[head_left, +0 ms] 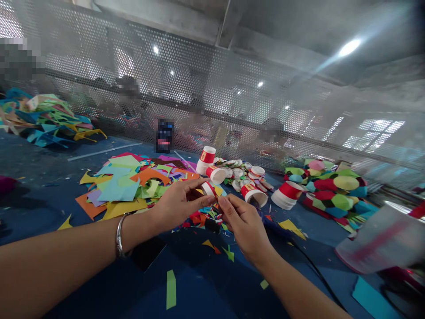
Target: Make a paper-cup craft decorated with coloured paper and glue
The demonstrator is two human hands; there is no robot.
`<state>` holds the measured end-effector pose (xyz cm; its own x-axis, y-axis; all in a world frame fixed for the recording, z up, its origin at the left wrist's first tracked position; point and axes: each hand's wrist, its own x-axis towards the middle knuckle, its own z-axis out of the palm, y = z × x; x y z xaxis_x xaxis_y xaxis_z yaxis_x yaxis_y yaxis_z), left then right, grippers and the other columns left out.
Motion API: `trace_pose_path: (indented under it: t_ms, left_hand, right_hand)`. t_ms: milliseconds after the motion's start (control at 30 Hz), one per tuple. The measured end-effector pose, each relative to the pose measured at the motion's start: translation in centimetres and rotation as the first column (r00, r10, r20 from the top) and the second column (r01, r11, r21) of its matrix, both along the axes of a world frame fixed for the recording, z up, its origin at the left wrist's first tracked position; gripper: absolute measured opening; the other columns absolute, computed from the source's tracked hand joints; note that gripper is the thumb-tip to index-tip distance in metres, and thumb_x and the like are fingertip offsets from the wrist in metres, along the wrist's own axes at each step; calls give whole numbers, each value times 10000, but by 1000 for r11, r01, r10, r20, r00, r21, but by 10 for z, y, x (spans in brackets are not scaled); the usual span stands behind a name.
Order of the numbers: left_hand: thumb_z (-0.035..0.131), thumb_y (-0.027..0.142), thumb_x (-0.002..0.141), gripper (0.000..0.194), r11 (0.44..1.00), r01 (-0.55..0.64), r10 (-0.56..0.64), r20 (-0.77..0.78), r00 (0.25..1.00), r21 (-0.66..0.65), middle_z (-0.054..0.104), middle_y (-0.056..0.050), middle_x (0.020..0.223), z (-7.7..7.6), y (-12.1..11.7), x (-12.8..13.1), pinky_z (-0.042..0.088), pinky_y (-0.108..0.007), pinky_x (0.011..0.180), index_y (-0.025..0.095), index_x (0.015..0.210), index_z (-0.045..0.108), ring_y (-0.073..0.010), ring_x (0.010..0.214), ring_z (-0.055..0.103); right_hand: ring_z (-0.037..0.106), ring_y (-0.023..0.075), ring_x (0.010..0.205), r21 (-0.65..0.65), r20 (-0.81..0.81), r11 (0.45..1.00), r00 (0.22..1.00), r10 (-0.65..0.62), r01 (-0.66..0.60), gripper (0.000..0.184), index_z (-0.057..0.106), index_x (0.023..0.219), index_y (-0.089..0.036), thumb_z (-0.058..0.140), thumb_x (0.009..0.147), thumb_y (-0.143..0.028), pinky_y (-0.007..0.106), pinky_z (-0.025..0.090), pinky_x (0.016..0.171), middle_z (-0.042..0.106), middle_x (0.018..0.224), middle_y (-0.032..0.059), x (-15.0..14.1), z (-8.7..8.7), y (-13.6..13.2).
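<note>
A small red-and-white paper cup piece (209,188) is held up between my two hands over the table; whether it is a whole cup or a cut part I cannot tell. My left hand (181,201), with a silver bangle at the wrist, grips it between thumb and fingers. At its right edge, my right hand (244,221) is closed in a pinch, its fingertips close to the left thumb. Just beyond stand stacked paper cups (208,155), with another cup (216,175) on its side. A tipped cup (255,196) lies behind my right hand.
Coloured paper sheets (121,179) are heaped at left, with scraps (201,219) below my hands. Cut white discs (237,172) lie behind the cups. Colourful paper balls (335,192), a translucent bucket (378,239) and a black cable (315,266) are at right. Perforated screen (186,84) stands behind.
</note>
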<state>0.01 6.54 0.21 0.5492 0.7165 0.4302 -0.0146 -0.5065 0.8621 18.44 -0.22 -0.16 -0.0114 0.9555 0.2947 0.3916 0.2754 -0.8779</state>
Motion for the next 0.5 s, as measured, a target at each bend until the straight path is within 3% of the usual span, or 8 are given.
trace_pose_path:
  t_ms: [167, 500]
  left_hand:
    - [645, 427, 878, 409, 993, -82, 80, 24, 997, 82, 729, -45, 1021, 2, -6, 2, 548, -293, 807, 239, 1241, 654, -174, 886, 672]
    - [626, 447, 882, 519, 981, -160, 163, -27, 986, 106, 726, -93, 1047, -3, -8, 5, 571, -323, 756, 211, 1343, 595, -205, 876, 691]
  right_hand:
    - [237, 101, 521, -2, 9, 1000, 1000, -27, 27, 432, 451, 708, -217, 507, 975, -551, 247, 180, 437, 287, 602, -66, -1, 1, -3]
    - [261, 100, 531, -9, 25, 999, 999, -46, 46, 453, 421, 698, -216, 501, 974, -567, 246, 200, 454, 315, 610, -64, 1, -2, -1]
